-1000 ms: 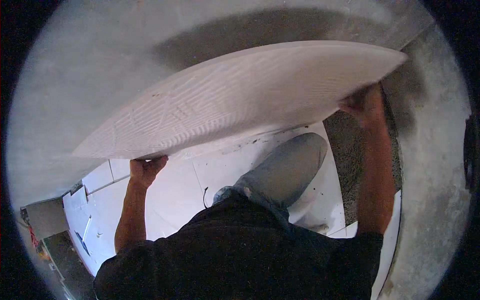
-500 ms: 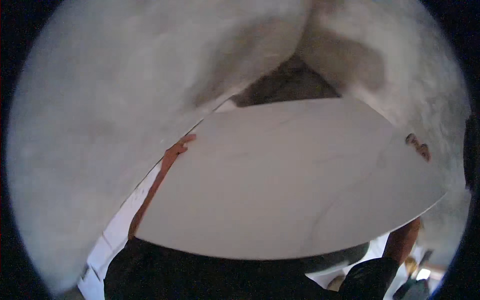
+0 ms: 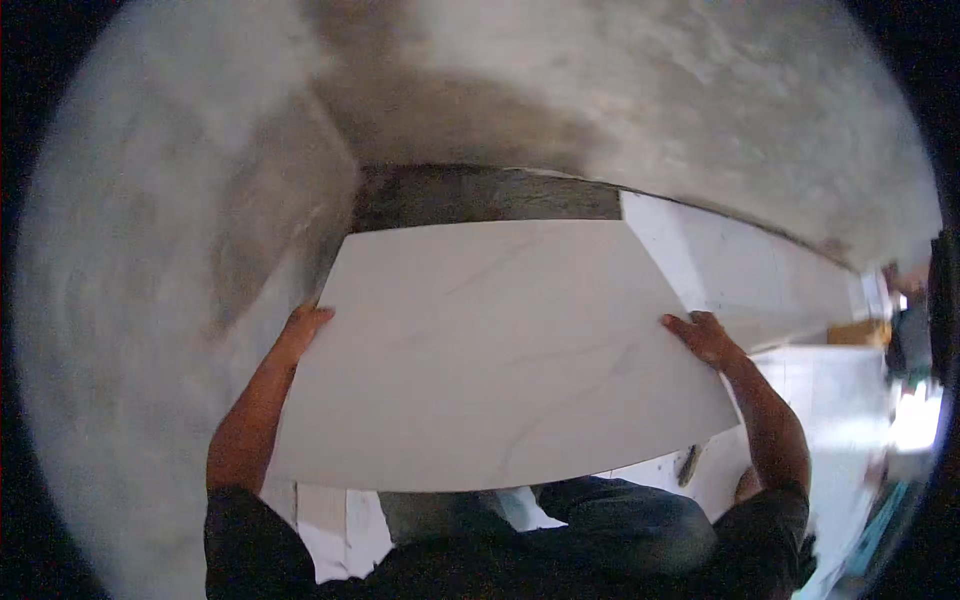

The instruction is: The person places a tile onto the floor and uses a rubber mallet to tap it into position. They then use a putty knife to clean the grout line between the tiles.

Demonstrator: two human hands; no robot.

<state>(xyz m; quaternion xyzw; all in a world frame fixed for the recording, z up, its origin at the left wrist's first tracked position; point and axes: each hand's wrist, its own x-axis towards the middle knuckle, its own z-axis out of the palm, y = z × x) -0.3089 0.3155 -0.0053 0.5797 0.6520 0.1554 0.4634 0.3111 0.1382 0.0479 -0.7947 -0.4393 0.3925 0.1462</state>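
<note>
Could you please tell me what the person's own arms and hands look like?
The left hand and right hand are ungloved. The forearms are bare too, below plain, short, near-black sleeves.

Blk short-slv shirt (image 3: 480, 568), dk blue-gry trousers (image 3: 640, 522).
</note>
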